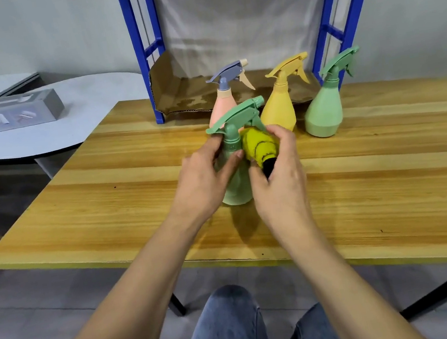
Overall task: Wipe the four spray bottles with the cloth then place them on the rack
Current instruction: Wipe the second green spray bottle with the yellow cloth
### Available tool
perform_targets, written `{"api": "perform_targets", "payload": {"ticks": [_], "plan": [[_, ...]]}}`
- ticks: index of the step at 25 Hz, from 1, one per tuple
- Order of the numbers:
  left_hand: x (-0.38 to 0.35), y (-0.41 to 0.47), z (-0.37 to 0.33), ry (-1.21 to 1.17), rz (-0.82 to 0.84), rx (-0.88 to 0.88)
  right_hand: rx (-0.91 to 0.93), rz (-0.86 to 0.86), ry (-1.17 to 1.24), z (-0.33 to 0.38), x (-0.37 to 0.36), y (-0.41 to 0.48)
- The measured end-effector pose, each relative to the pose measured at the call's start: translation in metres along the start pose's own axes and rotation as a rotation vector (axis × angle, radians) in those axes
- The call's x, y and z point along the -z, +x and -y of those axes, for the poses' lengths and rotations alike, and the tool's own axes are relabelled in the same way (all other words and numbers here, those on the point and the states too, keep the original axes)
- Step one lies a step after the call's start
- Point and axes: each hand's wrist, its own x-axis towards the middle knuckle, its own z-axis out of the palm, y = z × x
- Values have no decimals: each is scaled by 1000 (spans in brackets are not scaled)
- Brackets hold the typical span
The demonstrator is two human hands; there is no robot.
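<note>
Table (365, 175) centre: left grip (203, 178) curls round near green bottle (230, 140) neck, right grip (281, 186) clamps bunched cloth (256, 143) against it; a hard wipe could twist it loose or topple pink bottle (221, 107) just behind.

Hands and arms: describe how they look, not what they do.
Left hand and right hand are bare: no gloves, rings or watch show. Both forearms are bare too, no sleeves in view. Blue jeans cover the knees.

Left hand (203, 178) and right hand (280, 180) bare, forearms (135, 287) bare to the frame edge. Legs in faded blue-grey denim jeans (232, 336), soft creases along both thighs, paler at left knee
</note>
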Motion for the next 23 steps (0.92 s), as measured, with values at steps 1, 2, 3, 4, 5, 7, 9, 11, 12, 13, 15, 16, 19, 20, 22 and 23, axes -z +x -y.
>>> {"api": "perform_targets", "payload": {"ticks": [1, 2, 3, 4, 5, 7, 9, 11, 12, 13, 15, 16, 19, 20, 22, 23], "plan": [[-1, 0, -2, 30, 8, -17, 21, -57, -16, 0, 0, 0], [-1, 0, -4, 52, 29, -24, 52, -88, -40, -1, 1, -1], [0, 1, -4, 60, 50, -25, 85, -79, -65, -3, 1, -1], [1, 2, -1, 49, 64, -30, 104, -27, -105, -6, 2, -1], [2, 3, 1, 35, 67, -41, 104, 46, -173, -11, 2, -1], [2, 2, 3, 15, 48, -41, 45, 196, -370, -22, 5, -2], [-1, 0, 2, 19, 36, -40, -20, 294, -513, -32, 13, -3], [-2, -1, 4, 23, 16, -46, -7, 305, -494, -31, 19, 5], [-2, -1, 5, 19, 19, -46, -4, 260, -433, -26, 22, 7], [-2, 0, 5, 19, 20, -52, 16, 188, -348, -19, 23, 7], [-2, 0, 5, 26, 9, -74, 89, 60, -199, -5, 20, 0], [-2, 1, 6, 24, 5, -80, 116, 49, -185, -4, 17, -4], [-2, 1, 7, 5, 10, -61, 24, 188, -359, -20, 17, -7], [-2, 0, 7, 1, 15, -52, -14, 229, -431, -22, 19, -5], [-2, 0, 5, 2, 20, -51, -23, 201, -408, -16, 21, 3], [-2, -1, 3, 4, 20, -64, 13, 148, -337, -8, 20, 6]]}}
